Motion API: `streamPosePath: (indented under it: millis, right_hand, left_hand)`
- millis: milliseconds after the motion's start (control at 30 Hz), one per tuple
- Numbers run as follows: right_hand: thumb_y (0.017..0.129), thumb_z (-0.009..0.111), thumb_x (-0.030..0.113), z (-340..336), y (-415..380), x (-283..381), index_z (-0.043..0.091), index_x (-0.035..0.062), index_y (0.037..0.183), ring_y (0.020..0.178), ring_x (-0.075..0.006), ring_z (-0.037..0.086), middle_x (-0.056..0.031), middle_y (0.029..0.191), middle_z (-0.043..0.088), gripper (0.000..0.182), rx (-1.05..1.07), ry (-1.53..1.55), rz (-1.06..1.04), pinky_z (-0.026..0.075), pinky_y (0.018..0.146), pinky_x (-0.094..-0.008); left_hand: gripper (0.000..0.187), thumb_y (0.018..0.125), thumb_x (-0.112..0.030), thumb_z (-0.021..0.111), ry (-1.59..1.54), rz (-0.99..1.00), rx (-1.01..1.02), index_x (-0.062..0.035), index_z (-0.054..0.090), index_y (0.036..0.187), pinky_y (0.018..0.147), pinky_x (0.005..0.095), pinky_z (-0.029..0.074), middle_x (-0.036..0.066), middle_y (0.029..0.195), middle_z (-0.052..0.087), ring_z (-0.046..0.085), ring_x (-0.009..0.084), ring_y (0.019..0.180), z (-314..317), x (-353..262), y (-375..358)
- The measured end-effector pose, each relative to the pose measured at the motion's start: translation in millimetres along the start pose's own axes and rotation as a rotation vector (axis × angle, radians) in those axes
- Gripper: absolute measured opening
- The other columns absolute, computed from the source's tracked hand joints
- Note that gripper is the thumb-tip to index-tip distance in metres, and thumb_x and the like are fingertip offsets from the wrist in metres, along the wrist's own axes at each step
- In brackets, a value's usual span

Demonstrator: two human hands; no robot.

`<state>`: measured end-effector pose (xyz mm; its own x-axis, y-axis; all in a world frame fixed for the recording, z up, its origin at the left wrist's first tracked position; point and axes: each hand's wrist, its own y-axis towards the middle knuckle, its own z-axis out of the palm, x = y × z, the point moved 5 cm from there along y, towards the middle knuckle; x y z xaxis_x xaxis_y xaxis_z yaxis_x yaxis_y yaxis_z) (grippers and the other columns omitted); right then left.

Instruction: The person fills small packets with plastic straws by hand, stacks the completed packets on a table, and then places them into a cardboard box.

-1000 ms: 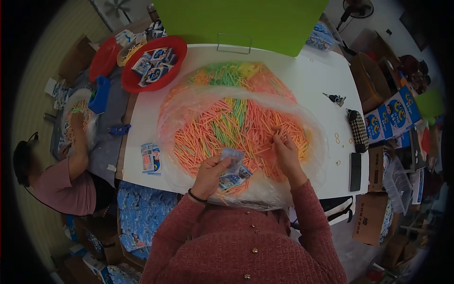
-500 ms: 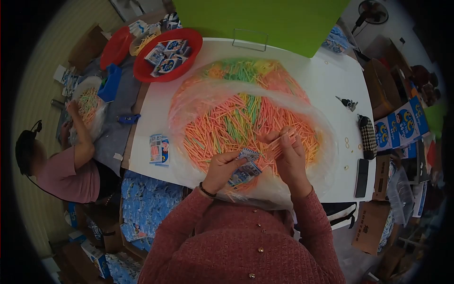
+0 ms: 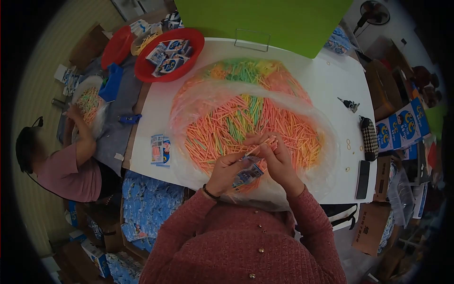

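Note:
My left hand [image 3: 226, 174] is closed on a small blue-and-clear printed packet [image 3: 249, 175], its mouth turned toward my right hand. Between the fingers of my right hand [image 3: 278, 163] is a small bunch of thin pink and orange sticks [image 3: 268, 143], held right at the packet's opening. Both hands are over the near side of a large clear plastic bag [image 3: 326, 177] spread open on the white table. Inside it lies a big heap of pink, orange, yellow and green sticks [image 3: 227, 125]. A filled packet [image 3: 161, 149] lies flat to the left of the bag.
A red basin [image 3: 202, 45] with several packets stands at the back left, by a green panel [image 3: 260, 19]. Keys [image 3: 348, 103], a checked pouch [image 3: 368, 138] and a phone [image 3: 362, 180] lie along the right edge. At left, another person [image 3: 64, 165] reaches into a smaller stick pile.
My right hand has moved left and slightly down with the sticks, meeting the packet's mouth. My left hand has shifted a little to the right.

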<state>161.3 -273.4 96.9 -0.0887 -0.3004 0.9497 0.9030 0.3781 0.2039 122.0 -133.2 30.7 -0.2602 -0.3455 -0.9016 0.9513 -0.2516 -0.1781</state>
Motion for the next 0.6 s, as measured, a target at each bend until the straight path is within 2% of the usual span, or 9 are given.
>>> streamPosePath:
  millis: [67, 133, 267, 333, 367, 433, 467, 567, 600]
  right_hand:
    - [0.103, 0.042, 0.016, -4.4, -0.2, 0.5, 0.043, 0.007, 0.112, 0.119, -0.023, 0.053, -0.0146, 0.113, 0.063, 0.013, -0.008, 0.038, -0.003, 0.038, 0.103, -0.0374]
    - [0.103, 0.04, 0.015, -12.7, -3.0, -8.3, 0.044, 0.0072, 0.109, 0.122, -0.0238, 0.051, -0.0149, 0.114, 0.063, 0.011, -0.131, 0.269, 0.163, 0.037, 0.105, -0.039]
    - [0.102, 0.043, 0.017, -7.3, -2.9, -6.2, 0.046, 0.0075, 0.109, 0.128, -0.0286, 0.048, -0.0138, 0.117, 0.062, 0.012, -0.02, 0.154, 0.096, 0.035, 0.107, -0.0439]
    - [0.1, 0.046, 0.017, 3.6, -1.2, -0.5, 0.046, 0.0081, 0.117, 0.134, -0.0282, 0.041, -0.0126, 0.127, 0.057, 0.02, 0.232, -0.522, -0.06, 0.031, 0.109, -0.0443]
    - [0.1, 0.046, 0.017, 2.7, 0.5, 1.6, 0.046, 0.0081, 0.117, 0.134, -0.0282, 0.041, -0.0126, 0.127, 0.057, 0.02, 0.229, -0.522, -0.06, 0.031, 0.109, -0.0443]
    - [0.096, 0.054, 0.018, 4.9, 3.7, 6.9, 0.043, 0.0094, 0.128, 0.138, -0.0284, 0.035, -0.0094, 0.136, 0.05, 0.035, 0.293, -0.806, -0.046, 0.025, 0.111, -0.0451]
    - [0.096, 0.054, 0.018, 6.1, 4.5, 15.1, 0.043, 0.0094, 0.128, 0.138, -0.0284, 0.035, -0.0094, 0.136, 0.05, 0.035, 0.296, -0.805, -0.049, 0.025, 0.111, -0.0451]
    - [0.09, 0.064, 0.018, 5.4, 9.0, 39.1, 0.042, 0.0108, 0.133, 0.136, -0.0281, 0.036, -0.0076, 0.141, 0.044, 0.049, 0.255, -0.805, -0.096, 0.022, 0.112, -0.0463]
    - [0.086, 0.067, 0.016, 0.4, 10.9, 46.0, 0.048, 0.0105, 0.126, 0.129, -0.0265, 0.042, -0.0072, 0.133, 0.05, 0.044, 0.141, -0.792, -0.145, 0.025, 0.11, -0.0451]
  left_hand:
    - [0.022, 0.094, -0.004, 0.056, -0.063, -0.033, 0.018, 0.0033, 0.065, 0.113, 0.078, 0.0241, 0.051, 0.004, 0.099, 0.068, 0.063, 0.0082, 0.088, 1.5, 6.7, 1.0]
    - [0.022, 0.095, -0.005, 0.056, -0.153, -0.04, 0.007, 0.0029, 0.064, 0.114, 0.077, 0.0241, 0.051, 0.003, 0.099, 0.068, 0.062, 0.0075, 0.086, 3.6, 9.7, 2.6]
    - [0.022, 0.096, -0.009, 0.055, -0.123, -0.028, 0.027, 0.0027, 0.063, 0.113, 0.083, 0.0284, 0.052, 0.005, 0.102, 0.067, 0.064, 0.0126, 0.091, 2.4, 9.7, 4.3]
    - [0.029, 0.097, -0.008, 0.053, -0.084, -0.011, 0.071, 0.0005, 0.06, 0.124, 0.086, 0.0248, 0.05, 0.004, 0.11, 0.066, 0.061, 0.0089, 0.099, 6.3, 5.1, 5.2]
    - [0.029, 0.097, -0.008, 0.053, -0.083, -0.012, 0.073, 0.0005, 0.06, 0.124, 0.086, 0.0248, 0.05, 0.004, 0.11, 0.066, 0.061, 0.0089, 0.099, 7.5, 6.1, 7.0]
    - [0.032, 0.099, -0.009, 0.051, -0.094, 0.052, 0.045, -0.0012, 0.055, 0.13, 0.093, 0.0269, 0.048, 0.005, 0.121, 0.062, 0.058, 0.0117, 0.109, 8.0, 4.2, 11.6]
    - [0.032, 0.099, -0.009, 0.051, -0.093, 0.055, 0.042, -0.0012, 0.055, 0.13, 0.093, 0.0269, 0.048, 0.005, 0.121, 0.062, 0.058, 0.0117, 0.109, 6.0, 2.2, 13.6]
    - [0.035, 0.098, -0.007, 0.05, -0.032, 0.089, 0.104, -0.0034, 0.053, 0.133, 0.098, 0.0292, 0.046, 0.007, 0.133, 0.054, 0.054, 0.0146, 0.119, 5.2, -11.6, 23.2]
    - [0.037, 0.098, -0.006, 0.049, 0.037, 0.233, 0.125, -0.0024, 0.05, 0.135, 0.097, 0.0292, 0.046, 0.008, 0.134, 0.053, 0.053, 0.0152, 0.119, 8.6, -22.8, 25.9]
